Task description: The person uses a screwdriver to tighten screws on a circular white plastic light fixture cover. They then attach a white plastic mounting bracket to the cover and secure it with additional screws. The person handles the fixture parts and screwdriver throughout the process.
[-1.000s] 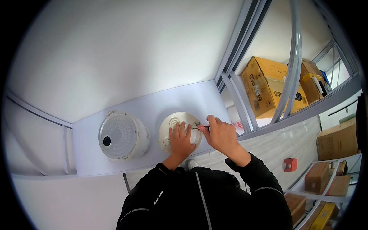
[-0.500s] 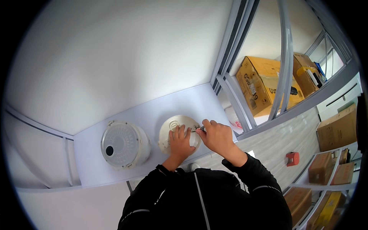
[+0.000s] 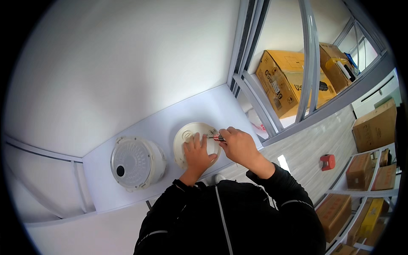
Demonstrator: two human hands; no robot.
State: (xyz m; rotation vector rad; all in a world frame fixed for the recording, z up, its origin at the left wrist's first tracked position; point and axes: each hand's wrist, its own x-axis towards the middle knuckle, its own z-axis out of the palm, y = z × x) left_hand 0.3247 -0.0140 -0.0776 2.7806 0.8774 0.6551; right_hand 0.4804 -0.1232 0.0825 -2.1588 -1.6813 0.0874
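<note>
A round cream plastic cover (image 3: pixel 180 135) lies on the white table. My left hand (image 3: pixel 198 156) rests on it, fingers stretched out and thumb apart, open and pressing down. In my right hand (image 3: pixel 239 147) is a small screwdriver (image 3: pixel 218 137) with a red and black handle, gripped between thumb and fingers. Its shaft points left, tip close to my left fingertips over the cover; whether the tip touches a screw is too small to tell. To the left stands a white round appliance body (image 3: pixel 137 163) with a grey ribbed face and a black round spot.
The white table (image 3: pixel 140 127) meets a white wall behind. A grey metal frame (image 3: pixel 259 102) rises at its right end, with a yellow carton (image 3: pixel 293 78) beyond. Lower right are a red stool (image 3: pixel 327 162) and shelves with cardboard boxes (image 3: pixel 359 170).
My right hand has drawn back slightly, and more of the screwdriver's red handle shows. Its tip now sits closer to my left fingers. The whole view has shifted slightly.
</note>
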